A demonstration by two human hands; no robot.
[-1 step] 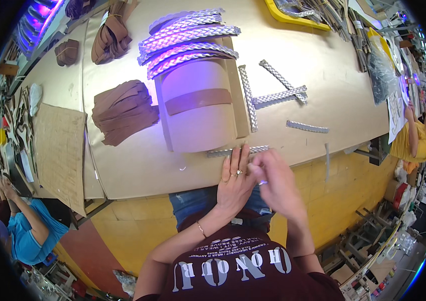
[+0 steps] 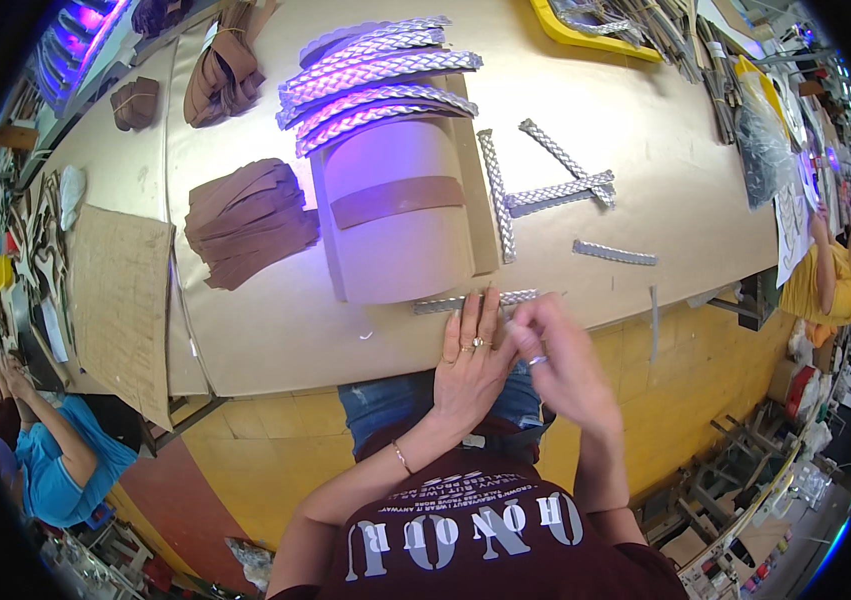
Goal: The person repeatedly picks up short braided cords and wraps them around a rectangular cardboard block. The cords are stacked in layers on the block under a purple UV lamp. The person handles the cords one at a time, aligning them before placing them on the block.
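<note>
A silver braided strip lies along the front of the work table, below a curved cardboard form. My left hand rests over this strip, its fingers stretched out and their tips on it. Close by on the right, my right hand is closed in a pinch beside the left thumb. What it pinches, if anything, is too small and blurred to make out. Across the form runs a brown strap. Several silver braided strips are draped over the form's far end.
Brown strips lie piled left of the form. More braided strips are on the right, with a yellow tray beyond. A cardboard sheet lies at the left. People in blue and yellow are at either side.
My right hand has shifted slightly to the right and turned a little, still pinched. My left hand stays over the braided strip almost unmoved.
</note>
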